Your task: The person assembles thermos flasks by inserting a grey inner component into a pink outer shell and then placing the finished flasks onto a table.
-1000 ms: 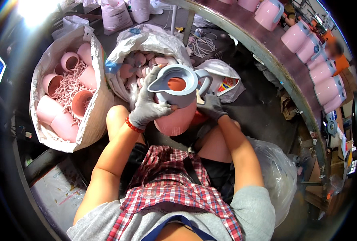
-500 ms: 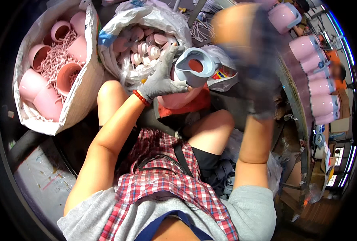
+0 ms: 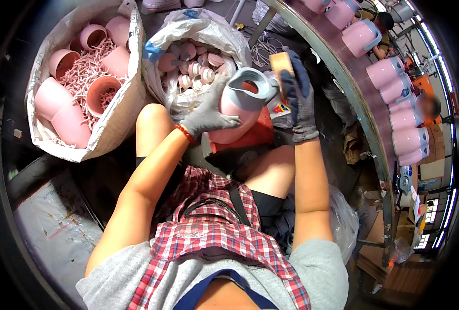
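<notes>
A pink jug (image 3: 242,114) with a grey-blue spouted collar and handle stands between my knees, slightly tilted, on a red pad (image 3: 263,132). My left hand (image 3: 208,112), in a grey glove, is wrapped round the jug's left side, thumb toward me. My right hand (image 3: 301,101), in a grey glove with dark palm coating, grips a tan, wooden-looking block (image 3: 281,63) just right of the jug's handle. The block appears apart from the jug; part of it hides behind the fingers. Through the collar's opening a reddish inside shows.
At left a white woven sack (image 3: 105,135) holds pink jug bodies and small pink pieces. Beyond my left hand sits a plastic bag (image 3: 162,39) of round pink parts. A table edge (image 3: 361,103) curves along the right, with finished-looking pink jugs (image 3: 407,119) in a row and people behind.
My right hand has come down and left from a blurred, raised position, bringing the block beside the jug. My left hand keeps its hold on the jug. The whole view has shifted slightly.
</notes>
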{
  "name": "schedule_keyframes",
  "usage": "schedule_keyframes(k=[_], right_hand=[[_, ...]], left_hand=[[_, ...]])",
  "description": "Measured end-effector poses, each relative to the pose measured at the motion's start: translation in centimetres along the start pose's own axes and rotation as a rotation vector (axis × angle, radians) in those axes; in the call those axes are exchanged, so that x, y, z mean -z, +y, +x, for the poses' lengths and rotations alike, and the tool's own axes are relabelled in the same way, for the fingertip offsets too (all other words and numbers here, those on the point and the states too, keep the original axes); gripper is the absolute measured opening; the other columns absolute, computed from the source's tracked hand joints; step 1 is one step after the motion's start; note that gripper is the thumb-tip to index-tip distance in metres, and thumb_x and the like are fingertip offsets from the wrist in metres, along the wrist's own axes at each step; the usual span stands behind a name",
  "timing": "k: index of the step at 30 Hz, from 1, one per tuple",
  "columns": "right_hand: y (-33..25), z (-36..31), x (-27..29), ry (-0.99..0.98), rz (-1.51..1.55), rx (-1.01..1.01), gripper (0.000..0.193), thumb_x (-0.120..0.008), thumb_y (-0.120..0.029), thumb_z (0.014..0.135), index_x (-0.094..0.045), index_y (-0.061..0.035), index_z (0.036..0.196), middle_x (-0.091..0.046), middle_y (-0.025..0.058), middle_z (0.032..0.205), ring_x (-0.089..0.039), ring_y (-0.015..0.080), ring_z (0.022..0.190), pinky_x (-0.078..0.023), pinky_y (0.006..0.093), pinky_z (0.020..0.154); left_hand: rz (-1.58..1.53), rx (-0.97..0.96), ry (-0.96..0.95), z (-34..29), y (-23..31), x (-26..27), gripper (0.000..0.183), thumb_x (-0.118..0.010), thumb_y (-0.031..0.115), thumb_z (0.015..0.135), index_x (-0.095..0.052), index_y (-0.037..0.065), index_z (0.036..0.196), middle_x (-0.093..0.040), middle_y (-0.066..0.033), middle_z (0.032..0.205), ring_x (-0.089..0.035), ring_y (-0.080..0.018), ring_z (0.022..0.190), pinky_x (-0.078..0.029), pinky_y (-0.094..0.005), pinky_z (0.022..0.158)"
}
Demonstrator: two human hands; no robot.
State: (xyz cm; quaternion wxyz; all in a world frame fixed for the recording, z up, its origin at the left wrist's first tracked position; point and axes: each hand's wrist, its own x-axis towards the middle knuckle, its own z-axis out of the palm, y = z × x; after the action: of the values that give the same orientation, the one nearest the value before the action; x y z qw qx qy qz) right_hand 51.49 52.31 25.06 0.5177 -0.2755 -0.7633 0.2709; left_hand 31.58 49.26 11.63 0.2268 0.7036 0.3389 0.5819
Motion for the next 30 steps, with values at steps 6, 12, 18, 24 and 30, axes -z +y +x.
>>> schedule_keyframes(k=[6, 12, 18, 24, 30], right_hand=[[12.4, -4.3, 0.8, 0.157, -0.109, -0.125, 0.059, -0.068, -0.018, 0.084, -0.04, 0.0042, 0.131, -0.047, 0.012, 0.13, -0.043, 0.0197, 0.12, -0.036, 0.0315, 0.102], [16.5, -9.9, -3.7, -0.115, -0.757, -0.448, 0.076, -0.073, -0.049, 0.068, -0.046, -0.0123, 0.129, -0.045, 0.0146, 0.134, -0.043, 0.0348, 0.122, -0.035, 0.0445, 0.101], [9.3, -5.6, -0.7, 0.061, -0.187, -0.106, 0.07, -0.068, -0.034, 0.081, -0.037, -0.0026, 0.136, -0.056, 0.0148, 0.118, -0.062, 0.0209, 0.094, -0.052, 0.0333, 0.073], [-2.7, -3.8, 1.6, -0.401, 0.318, -0.473, 0.037, -0.06, -0.024, 0.09, -0.052, -0.0026, 0.119, -0.063, 0.0047, 0.094, -0.061, 0.0072, 0.07, -0.045, 0.0174, 0.045], [-7.4, -3.7, 5.1, -0.091, 0.435, -0.556, 0.018, -0.057, -0.014, 0.091, -0.055, -0.0055, 0.106, -0.062, 0.0042, 0.079, -0.055, 0.0066, 0.053, -0.036, 0.0156, 0.039]], left_hand=[[-0.443, 0.343, 0.019, -3.1, 2.6, 5.9, 0.102, -0.081, 0.018, 0.066, -0.016, -0.001, 0.143, -0.05, -0.0042, 0.111, -0.049, -0.0048, 0.094, -0.044, -0.0199, 0.07], [-0.701, 0.338, 0.012, -5.2, 1.7, 7.1, 0.105, -0.077, 0.054, 0.066, -0.026, -0.001, 0.139, -0.043, -0.0095, 0.133, -0.043, -0.0185, 0.12, -0.036, -0.0342, 0.1], [-0.854, 0.412, -0.057, -4.8, 4.2, 6.9, 0.101, -0.078, 0.049, 0.066, -0.027, 0.001, 0.139, -0.043, -0.0093, 0.133, -0.043, -0.0192, 0.12, -0.037, -0.034, 0.1], [-0.964, 0.524, -0.211, -4.6, 2.3, 4.1, 0.106, -0.08, 0.046, 0.064, -0.022, 0.002, 0.142, -0.039, -0.0101, 0.137, -0.039, -0.0206, 0.124, -0.035, -0.0354, 0.102], [-1.027, 0.365, -0.113, -3.3, 1.6, 2.4, 0.092, -0.059, 0.062, 0.076, -0.023, 0.013, 0.144, -0.034, -0.0098, 0.143, -0.037, -0.0245, 0.129, -0.032, -0.0425, 0.104]])
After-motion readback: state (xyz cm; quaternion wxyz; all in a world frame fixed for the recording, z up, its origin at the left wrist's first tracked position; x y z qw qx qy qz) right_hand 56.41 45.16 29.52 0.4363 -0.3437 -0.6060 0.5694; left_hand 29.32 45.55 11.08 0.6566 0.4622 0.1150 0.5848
